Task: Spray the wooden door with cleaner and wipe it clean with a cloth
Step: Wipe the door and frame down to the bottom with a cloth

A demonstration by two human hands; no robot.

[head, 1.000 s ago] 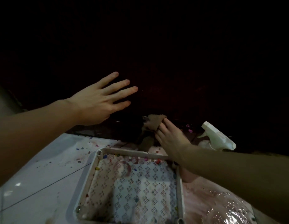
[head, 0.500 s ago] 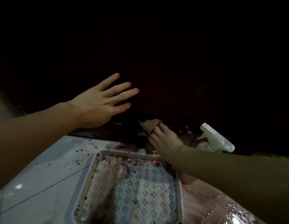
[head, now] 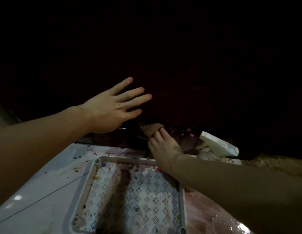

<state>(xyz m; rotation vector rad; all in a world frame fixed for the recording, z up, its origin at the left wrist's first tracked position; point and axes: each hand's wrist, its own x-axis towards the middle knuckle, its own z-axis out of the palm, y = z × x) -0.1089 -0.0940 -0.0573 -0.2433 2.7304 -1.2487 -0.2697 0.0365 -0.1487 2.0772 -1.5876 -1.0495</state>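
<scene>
1. Wooden door (head: 189, 68): dark, fills the top; low edge being wiped.
2. Left hand (head: 111, 107): fingers spread flat vs door, prob. bracing.
3. Right hand (head: 163, 146): pressing cloth (head: 151, 130) onto door's bottom edge.
4. Spray bottle (head: 217, 146): parked by door base, unheld, w/in reach.

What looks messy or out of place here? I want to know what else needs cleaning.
Coloured specks and reddish stains litter the white floor and the upturned patterned stool. The spray bottle lies tipped on its side by the door.
</scene>
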